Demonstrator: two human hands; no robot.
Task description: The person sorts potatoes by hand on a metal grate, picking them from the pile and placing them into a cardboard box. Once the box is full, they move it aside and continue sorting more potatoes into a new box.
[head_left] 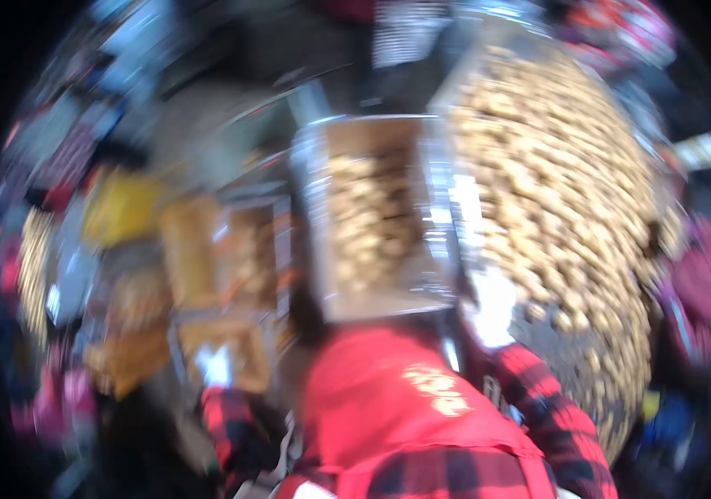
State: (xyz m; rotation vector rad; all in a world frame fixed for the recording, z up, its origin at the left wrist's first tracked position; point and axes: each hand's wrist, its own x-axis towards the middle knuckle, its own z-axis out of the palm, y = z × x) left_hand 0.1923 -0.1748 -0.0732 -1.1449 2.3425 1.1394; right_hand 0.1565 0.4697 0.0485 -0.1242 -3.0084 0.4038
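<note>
My left hand (214, 366), in a pale glove, is low on the left, over or at the near edge of a brown box (247, 353). My right hand (492, 308), in a white glove, is at the near left edge of a wide dark table (542, 333) heaped with potato-like tan produce (551, 166). Motion blur smears the fingers of both hands, so what they hold, if anything, does not show. Straight ahead of my red apron (380, 378) stands a plastic-lined box (334, 306), partly filled with the same produce (359, 216).
More boxes, one of them an open carton (189, 249), stand to the left near a yellow container (122, 208). At the right edge is a person in maroon clothing (703, 266), and at the far left another heap of produce (35, 274). Everything is blurred.
</note>
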